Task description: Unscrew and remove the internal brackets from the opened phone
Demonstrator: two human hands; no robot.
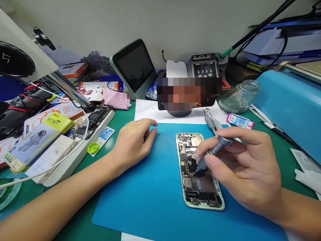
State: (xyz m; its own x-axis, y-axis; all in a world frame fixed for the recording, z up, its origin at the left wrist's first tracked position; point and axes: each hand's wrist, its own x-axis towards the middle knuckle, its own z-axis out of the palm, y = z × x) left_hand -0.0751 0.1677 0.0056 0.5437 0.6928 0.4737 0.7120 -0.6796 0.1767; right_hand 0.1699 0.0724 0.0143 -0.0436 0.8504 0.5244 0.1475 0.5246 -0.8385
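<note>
Opened phone (200, 187) lies face-on at centre right of the frame, inner parts exposed, on the blue mat (140, 197). Its long axis runs up the picture, top end leaning slightly left.

Right hand (247, 167), right of the phone: fingers and thumb pinched round a grey screwdriver (204, 163). Tool slants down-left, dark tip over the phone's middle; contact at the tip hard to make out. Left hand (134, 139), centre of the frame: grips no tool, lies on the mat near its far edge, fingers loosely curled, thumb and forefinger a little apart, a ring on one finger. The two hands are well apart, phone nearer the right.

Beyond the phone, partly behind the right hand's fingers: slim metal tools (210, 121), beside a pink-and-blue packet (240, 121). Glass jar (238, 97) tilted, upper right. Centre top: grey-framed display (134, 65), dark screen.

Left side, on the green surface (80, 217): yellow-and-grey battery box (40, 140), white box (51, 160) against it, second opened phone (94, 120), bright green round lid (93, 148).
</note>
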